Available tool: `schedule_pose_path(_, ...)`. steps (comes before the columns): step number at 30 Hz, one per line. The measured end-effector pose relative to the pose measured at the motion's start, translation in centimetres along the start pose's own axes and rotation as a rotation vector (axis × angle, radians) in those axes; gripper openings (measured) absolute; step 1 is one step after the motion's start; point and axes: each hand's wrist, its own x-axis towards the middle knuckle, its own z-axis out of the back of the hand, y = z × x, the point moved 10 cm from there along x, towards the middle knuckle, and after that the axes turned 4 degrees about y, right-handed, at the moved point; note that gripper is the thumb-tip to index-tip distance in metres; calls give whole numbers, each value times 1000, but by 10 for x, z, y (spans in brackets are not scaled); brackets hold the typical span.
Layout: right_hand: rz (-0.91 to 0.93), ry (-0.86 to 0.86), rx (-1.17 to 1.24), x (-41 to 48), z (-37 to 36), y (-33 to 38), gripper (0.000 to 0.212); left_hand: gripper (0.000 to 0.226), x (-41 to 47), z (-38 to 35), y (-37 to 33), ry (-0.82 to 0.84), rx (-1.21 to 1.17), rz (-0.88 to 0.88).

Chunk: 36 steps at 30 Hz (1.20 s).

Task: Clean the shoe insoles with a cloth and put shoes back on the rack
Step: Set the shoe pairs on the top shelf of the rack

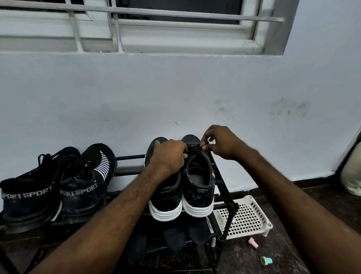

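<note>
Matt knit sport shoes [57,185], glossy black sneakers [196,179], perforated plastic tray [252,218].

Dim, cool and bluish throughout, under soft, diffuse light. Brightest across the pale wall [177,91] from 9 to 3 o'clock. Dark behind the panes of the window [181,2] at 12 o'clock. Murky under the shoe rack [234,206] at 6 o'clock, crushed almost to black there and on the sport shoes [80,190] at 8 o'clock. Sharply contrasted at the white soles of the sneakers [196,191] just below centre. Hard to separate the thin lace [195,146] from the black uppers. Bowed and stretched toward the edges by the wide-angle lens, plainly so along the window bars. Slightly soft and grainy overall.
</note>
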Motion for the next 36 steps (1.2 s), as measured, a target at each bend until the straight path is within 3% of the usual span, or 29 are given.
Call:
schedule_pose_path(6, -29, -97, 139, 0, 12, -6, 8, 9, -1, 9, 11, -69, -240, 75)
schedule_pose_path(9, -37, -4, 154, 1, 3, -3, 20, 6, 3, 8, 14, -69, -311, 71)
schedule_pose_path(14, 10, 236, 427, -6, -15, 17, 24, 6, 17, 24, 8, -110, -429, 21)
schedule_pose_path(18, 43, 211, 410, -2, -11, 11, 12, 6, 24, 33, 1, -10, -573, -86)
schedule_pose_path(20, 59, 235, 420, -3, -10, 13, 7, 8, 23, 43, 7, -49, -632, -94)
schedule_pose_path(23, 90, 360, 326, -6, -18, 21, 17, 6, 24, 54, 24, -140, -608, -86)
schedule_pose_path(28, 40, 672, 173, -22, -35, 19, 47, 12, 20, 36, 28, -15, -450, -56)
schedule_pose_path(31, 56, 567, 227, -28, -15, 28, 21, 11, 10, 38, 31, -39, -377, -18)
schedule_pose_path(33, 86, 355, 259, -21, 2, 32, 13, 24, 1, 34, 39, -50, -281, 39)
schedule_pose_path(34, 86, 242, 225, -18, 7, 33, 15, 37, -3, 27, 44, -34, -224, 81)
schedule_pose_path(36, 22, 144, 30, -14, -1, 29, 43, 68, -14, 7, 63, 45, -195, 227)
